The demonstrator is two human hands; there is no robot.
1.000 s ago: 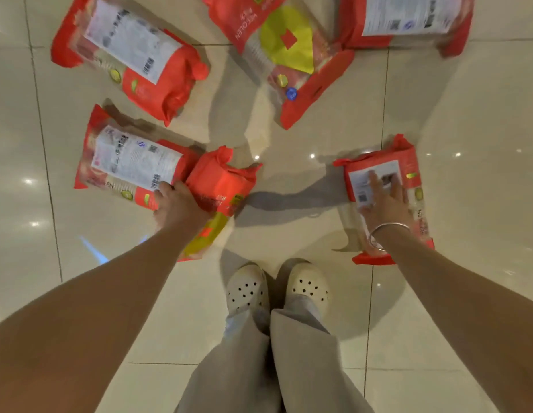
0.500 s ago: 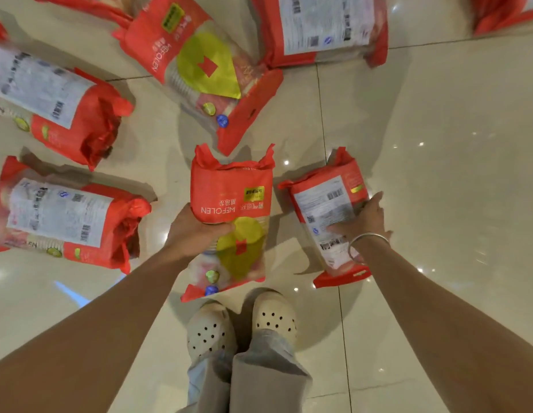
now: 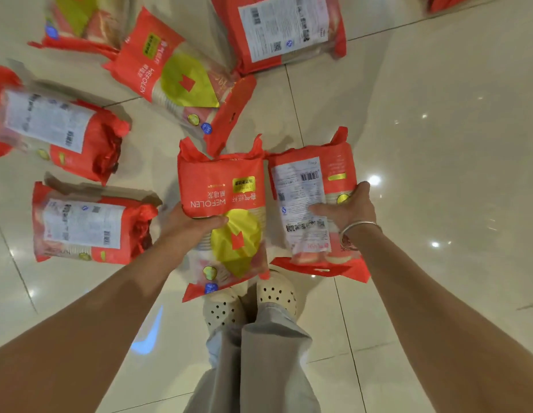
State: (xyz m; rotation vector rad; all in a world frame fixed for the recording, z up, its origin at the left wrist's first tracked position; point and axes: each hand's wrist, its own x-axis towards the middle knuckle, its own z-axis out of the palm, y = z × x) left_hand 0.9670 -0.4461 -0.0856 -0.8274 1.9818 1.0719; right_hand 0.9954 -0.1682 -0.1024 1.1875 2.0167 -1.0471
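I hold two red plastic packs of paper cups above the tiled floor, side by side and nearly touching. My left hand grips the left pack from its left side, thumb across the front; this pack shows its red and yellow printed face. My right hand grips the right pack from its right side, thumb over the white label on its back. A silver bangle sits on my right wrist.
Several more red packs lie on the glossy tile floor: two at the left, one ahead, one at the top, another at the top left. My feet in cream clogs stand below the held packs.
Both packs have come up off the floor and closer to me. They have drawn together until they hang side by side. The view has shifted, sliding the floor packs left.
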